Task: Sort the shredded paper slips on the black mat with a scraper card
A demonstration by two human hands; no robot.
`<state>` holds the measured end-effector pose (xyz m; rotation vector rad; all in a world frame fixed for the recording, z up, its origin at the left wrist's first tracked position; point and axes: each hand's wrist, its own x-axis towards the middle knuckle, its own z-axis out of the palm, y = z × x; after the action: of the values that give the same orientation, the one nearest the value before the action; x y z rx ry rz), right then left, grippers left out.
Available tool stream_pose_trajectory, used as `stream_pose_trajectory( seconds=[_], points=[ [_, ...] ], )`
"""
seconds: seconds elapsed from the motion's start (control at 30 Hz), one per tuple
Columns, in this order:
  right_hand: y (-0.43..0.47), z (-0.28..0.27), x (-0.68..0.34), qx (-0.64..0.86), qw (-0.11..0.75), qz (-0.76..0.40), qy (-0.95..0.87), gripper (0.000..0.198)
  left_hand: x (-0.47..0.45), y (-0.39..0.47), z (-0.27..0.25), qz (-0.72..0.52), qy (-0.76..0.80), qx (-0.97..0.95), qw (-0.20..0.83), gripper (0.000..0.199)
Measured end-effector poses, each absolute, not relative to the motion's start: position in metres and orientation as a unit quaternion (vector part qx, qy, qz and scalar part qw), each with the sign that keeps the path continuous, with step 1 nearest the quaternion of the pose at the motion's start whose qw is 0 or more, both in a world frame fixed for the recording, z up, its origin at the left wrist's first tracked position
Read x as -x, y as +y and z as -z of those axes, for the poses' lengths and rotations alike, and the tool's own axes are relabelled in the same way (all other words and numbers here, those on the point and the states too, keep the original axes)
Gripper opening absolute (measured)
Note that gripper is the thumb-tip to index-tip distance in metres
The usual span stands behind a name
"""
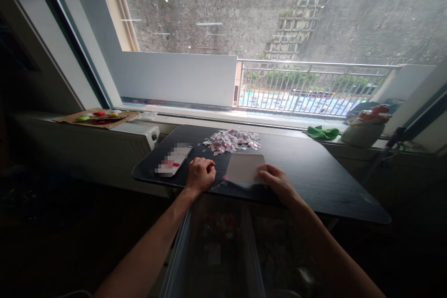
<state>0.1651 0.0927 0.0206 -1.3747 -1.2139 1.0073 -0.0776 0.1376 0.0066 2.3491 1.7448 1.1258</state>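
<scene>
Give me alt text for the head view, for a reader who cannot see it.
A person's right hand holds a pale, flat, squarish piece at a dark table, just before a heap of small scraps. The left hand is curled beside a phone; a wide window lies beyond.

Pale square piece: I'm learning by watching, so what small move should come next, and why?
Probably bring the left hand over to steady the pale square piece: the right hand grips only its right edge, while the left hand is near its left side, with no object visible in it.
</scene>
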Motion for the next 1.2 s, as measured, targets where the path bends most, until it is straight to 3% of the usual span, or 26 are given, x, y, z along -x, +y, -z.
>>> stream_pose_trajectory(
  seconds=[0.73,0.97,1.2],
  points=[
    [0.085,-0.023,-0.169,0.517,0.470,-0.481,-0.529,0.029,0.077,0.138,-0.006,-0.355,0.559,-0.749,0.006,0.016],
    [0.088,-0.017,-0.170,0.519,0.467,-0.452,-0.555,0.027,0.077,0.138,-0.006,-0.350,0.562,-0.749,0.003,0.016],
    [0.090,-0.011,-0.167,0.559,0.533,-0.368,-0.518,0.028,0.077,0.137,-0.008,-0.346,0.563,-0.751,0.009,0.016]
  ],
)
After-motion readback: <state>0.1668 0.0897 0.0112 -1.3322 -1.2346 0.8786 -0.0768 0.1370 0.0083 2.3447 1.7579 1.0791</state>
